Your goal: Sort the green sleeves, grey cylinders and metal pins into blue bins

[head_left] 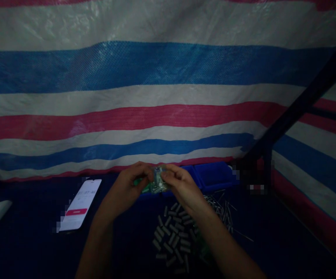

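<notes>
You hold a small green circuit board [155,181] between both hands, raised a little above the desk [31,252], near the middle of the view. Your left hand [128,190] pinches its left end with the fingers curled in; your right hand [182,188] grips the right end, fingertips closed on a pale part on the board. The detail of that part is too dim to tell.

Under your right wrist a scatter of small grey cylinders [172,236] lies on the desk, and just to their right a loose heap of thin metal pins [224,211]. Behind the hands stands a blue bin [214,176]. To your left a phone [82,205] lies flat with its screen lit. A striped tarp [156,66] hangs behind the desk.
</notes>
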A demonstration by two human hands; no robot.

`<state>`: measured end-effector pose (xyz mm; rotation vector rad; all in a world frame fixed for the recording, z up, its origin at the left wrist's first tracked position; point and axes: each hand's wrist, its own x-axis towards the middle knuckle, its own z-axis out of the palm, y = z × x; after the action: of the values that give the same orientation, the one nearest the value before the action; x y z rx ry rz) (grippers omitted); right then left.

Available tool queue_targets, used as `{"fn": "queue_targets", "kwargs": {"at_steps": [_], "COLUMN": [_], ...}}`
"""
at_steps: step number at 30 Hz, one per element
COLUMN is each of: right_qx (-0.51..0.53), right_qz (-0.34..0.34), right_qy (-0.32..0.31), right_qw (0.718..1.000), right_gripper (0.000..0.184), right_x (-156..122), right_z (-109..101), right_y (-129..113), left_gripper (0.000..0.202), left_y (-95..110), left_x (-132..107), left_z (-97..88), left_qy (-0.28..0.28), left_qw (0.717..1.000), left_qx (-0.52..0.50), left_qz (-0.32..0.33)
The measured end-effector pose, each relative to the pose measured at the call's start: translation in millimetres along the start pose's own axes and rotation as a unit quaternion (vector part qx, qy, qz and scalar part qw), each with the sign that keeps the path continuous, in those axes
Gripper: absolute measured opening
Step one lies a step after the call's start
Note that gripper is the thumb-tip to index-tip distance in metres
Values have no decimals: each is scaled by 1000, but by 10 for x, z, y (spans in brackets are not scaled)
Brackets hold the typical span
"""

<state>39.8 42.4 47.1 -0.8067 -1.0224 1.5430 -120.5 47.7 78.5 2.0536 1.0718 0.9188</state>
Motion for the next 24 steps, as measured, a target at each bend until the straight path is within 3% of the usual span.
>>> {"fn": "queue_targets", "kwargs": {"at_steps": [5,10,14,18,24], "right_qx": [-103,-222,-252,-264,-271], "right_qz": [-48,-71,-83,-109,-173], "right_qy": [7,-14,42,122,172], "right_qw": [994,972,963,951,931], "right_gripper": [17,10,18,22,19], "right_x": [36,58,70,45,-29], "right_z": [-50,-35,-91,-267,-448], "right_y": [31,141,95,-134,-388], "left_gripper": [16,53,28,11,10], "left_y": [-27,-66,-292,-494,-451], "left_x": [-52,-66,-36,-20,-25], "left_z": [-34,-12,-35,-99,-107], "left_qy": [-29,-59,-58,-35,-49], "left_qw": [998,995,991,982,982], "left_qx": [-29,-19,90,161,150], "left_qz": [-44,-75,-77,-93,-106]}}
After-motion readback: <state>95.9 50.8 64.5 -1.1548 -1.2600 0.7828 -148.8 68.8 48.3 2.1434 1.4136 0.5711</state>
